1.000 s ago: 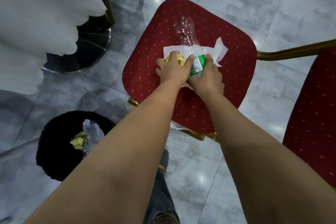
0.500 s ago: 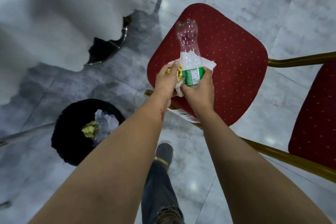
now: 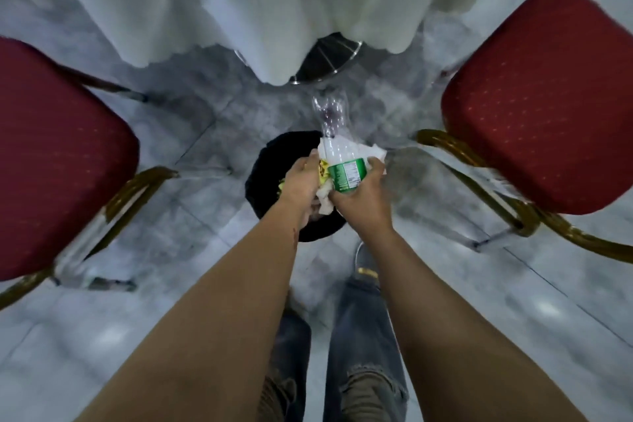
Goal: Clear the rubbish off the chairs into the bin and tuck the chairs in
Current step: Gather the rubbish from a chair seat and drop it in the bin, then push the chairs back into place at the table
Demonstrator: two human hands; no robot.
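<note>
At the far left stands a red chair [image 3: 58,154] with a gold frame, its padded seat bare, set on the grey marble floor [image 3: 191,284]. Just right of it, toward the middle, a black bin [image 3: 263,161] sits on the floor between the two chairs, with a scrap of yellow rubbish showing inside at its left edge. Above the bin hangs a white tablecloth [image 3: 291,0], draped over the surface at the top of the view, and a round metal table base [image 3: 325,58] shows under its scalloped hem.

Over the bin, the left hand [image 3: 303,181] has its grip closed around crumpled yellow and white paper [image 3: 323,171], fingers curled tight. Pressed against it on the right, the right hand [image 3: 363,199] has its grip wrapped around the lower, green-labelled end of a clear plastic bottle [image 3: 337,144], along with a white tissue [image 3: 371,152] bunched behind it. The bottle's long axis runs away from the person, tilted slightly left, with its far end pointing toward the table base and its labelled end buried in the palm. Both hands and their loads are directly above the bin's opening, not resting on anything.

Below the arms, two legs in grey jeans [image 3: 363,336] stand just behind the bin.

At the right, a second red chair [image 3: 537,99] with a gold frame stands with its seat bare, well apart from the first.
</note>
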